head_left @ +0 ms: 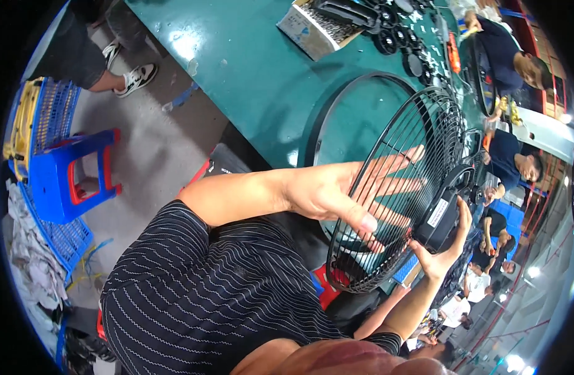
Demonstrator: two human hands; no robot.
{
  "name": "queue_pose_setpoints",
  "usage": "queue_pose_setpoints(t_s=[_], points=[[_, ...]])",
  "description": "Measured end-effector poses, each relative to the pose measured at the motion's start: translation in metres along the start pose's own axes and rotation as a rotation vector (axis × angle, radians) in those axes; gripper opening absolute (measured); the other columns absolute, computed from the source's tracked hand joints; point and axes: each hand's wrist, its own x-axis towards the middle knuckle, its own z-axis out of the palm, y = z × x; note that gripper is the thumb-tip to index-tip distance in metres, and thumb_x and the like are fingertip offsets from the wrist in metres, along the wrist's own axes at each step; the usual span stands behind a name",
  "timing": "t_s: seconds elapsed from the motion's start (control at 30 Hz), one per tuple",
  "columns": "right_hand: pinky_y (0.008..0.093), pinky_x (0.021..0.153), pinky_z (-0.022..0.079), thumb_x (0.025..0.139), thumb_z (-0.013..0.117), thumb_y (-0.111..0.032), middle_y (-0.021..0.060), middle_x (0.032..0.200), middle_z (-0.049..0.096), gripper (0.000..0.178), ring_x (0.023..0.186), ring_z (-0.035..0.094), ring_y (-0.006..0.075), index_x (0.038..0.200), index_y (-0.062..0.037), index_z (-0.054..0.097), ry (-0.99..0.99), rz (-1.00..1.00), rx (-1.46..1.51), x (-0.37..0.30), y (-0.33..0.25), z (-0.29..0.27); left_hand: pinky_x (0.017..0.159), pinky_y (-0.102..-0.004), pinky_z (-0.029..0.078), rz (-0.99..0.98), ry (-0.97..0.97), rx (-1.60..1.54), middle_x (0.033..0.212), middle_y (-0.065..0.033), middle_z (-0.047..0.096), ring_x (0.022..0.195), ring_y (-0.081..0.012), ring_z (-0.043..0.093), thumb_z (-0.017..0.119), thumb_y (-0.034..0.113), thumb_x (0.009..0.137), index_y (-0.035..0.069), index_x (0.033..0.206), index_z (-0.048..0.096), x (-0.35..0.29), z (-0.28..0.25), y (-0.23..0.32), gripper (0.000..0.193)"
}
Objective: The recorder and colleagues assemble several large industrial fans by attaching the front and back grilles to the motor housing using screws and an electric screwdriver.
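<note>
A black wire fan guard (387, 169) stands tilted over the table edge, a black motor housing (437, 219) with a white label at its back. My left hand (343, 194) reaches into the guard with its fingers spread, seen partly through the wires; nothing is held in it. My right hand (449, 250) has its thumb and fingers wrapped around the motor housing. On the table beside the guard rests a thin black hoop (321, 115), partly hidden behind the wires.
On the green table (237, 69) are a carton (306, 34) of small metal pieces, several black round parts (387, 42) and an orange-handled tool (454, 53). Co-workers (512, 156) stand along the right. A blue stool (59, 187) and blue crates (53, 112) are on the floor at left.
</note>
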Motion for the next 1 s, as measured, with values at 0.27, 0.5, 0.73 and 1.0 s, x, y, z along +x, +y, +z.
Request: queue_pose_setpoints(t_s=[0.27, 0.5, 0.73, 1.0], points=[[0.0457, 0.111, 0.032, 0.053, 0.087, -0.050, 0.0272, 0.140, 0.047, 0.116, 0.132, 0.046, 0.0361, 0.140, 0.0120, 0.041, -0.175, 0.044, 0.259, 0.039, 0.029, 0.022, 0.098, -0.0499, 0.051, 0.067, 0.162, -0.018, 0.161, -0.0201, 0.004, 0.141, -0.0412, 0.031, 0.056, -0.005, 0.091, 0.017, 0.155, -0.013, 0.004, -0.017, 0.017, 0.097], [0.0452, 0.110, 0.035, 0.054, 0.088, -0.046, 0.0262, 0.140, 0.048, 0.109, 0.131, 0.046, 0.0372, 0.138, 0.0077, 0.046, -0.190, 0.113, 0.008, 0.060, 0.030, 0.039, 0.073, -0.0356, 0.054, 0.178, 0.847, 1.719, 0.119, -0.0212, 0.061, 0.095, -0.0286, 0.064, 0.079, 0.011, 0.076, -0.005, 0.146, 0.034, -0.036, 0.000, 0.061, 0.085], [0.0458, 0.112, 0.030, 0.055, 0.087, -0.045, 0.0226, 0.142, 0.049, 0.104, 0.134, 0.044, 0.0367, 0.139, 0.0041, 0.048, -0.213, 0.198, -0.128, 0.066, 0.021, 0.054, 0.100, -0.0506, 0.042, -0.041, 0.679, 2.238, 0.135, -0.0201, 0.054, 0.125, -0.0410, 0.051, 0.060, 0.019, 0.086, -0.008, 0.124, 0.057, -0.033, -0.030, 0.077, 0.047], [0.0493, 0.107, 0.036, 0.051, 0.087, -0.043, 0.0241, 0.137, 0.050, 0.107, 0.126, 0.047, 0.0406, 0.139, 0.0037, 0.048, -0.237, 0.153, -0.133, 0.063, 0.024, 0.064, 0.106, -0.0579, 0.036, -0.213, 0.571, 2.230, 0.139, -0.0231, 0.051, 0.132, -0.0437, 0.045, 0.058, 0.005, 0.075, -0.009, 0.121, 0.057, -0.028, -0.037, 0.078, 0.049]])
